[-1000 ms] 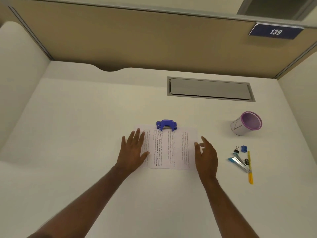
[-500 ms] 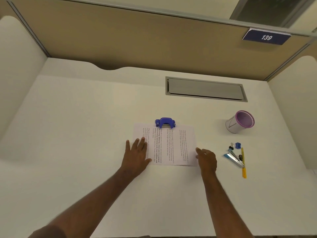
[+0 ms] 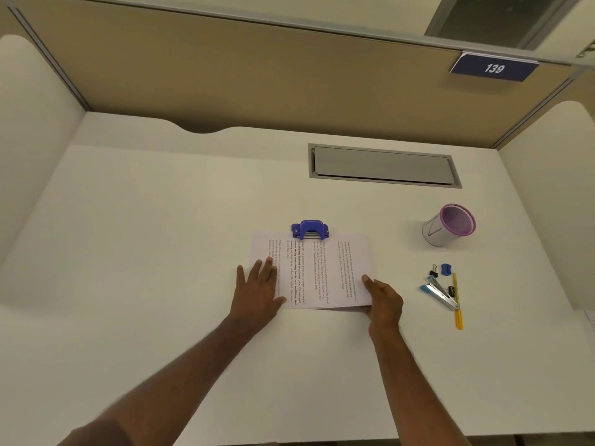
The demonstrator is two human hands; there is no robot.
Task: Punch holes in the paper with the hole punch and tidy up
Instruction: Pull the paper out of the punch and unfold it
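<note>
Desk (image 3: 161, 252) bare beyond paper (image 3: 325, 272) edges

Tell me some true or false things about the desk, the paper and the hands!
1. The blue hole punch sits at the far edge of the paper. True.
2. The purple-rimmed cup stands left of the paper. False: it is to the right.
3. The left hand lies flat on the paper's left side. True.
4. The right hand holds the yellow pen. False: it grips the paper's near right corner.
5. The stapler lies in the cup. False: it is on the desk beside the pen.
</note>
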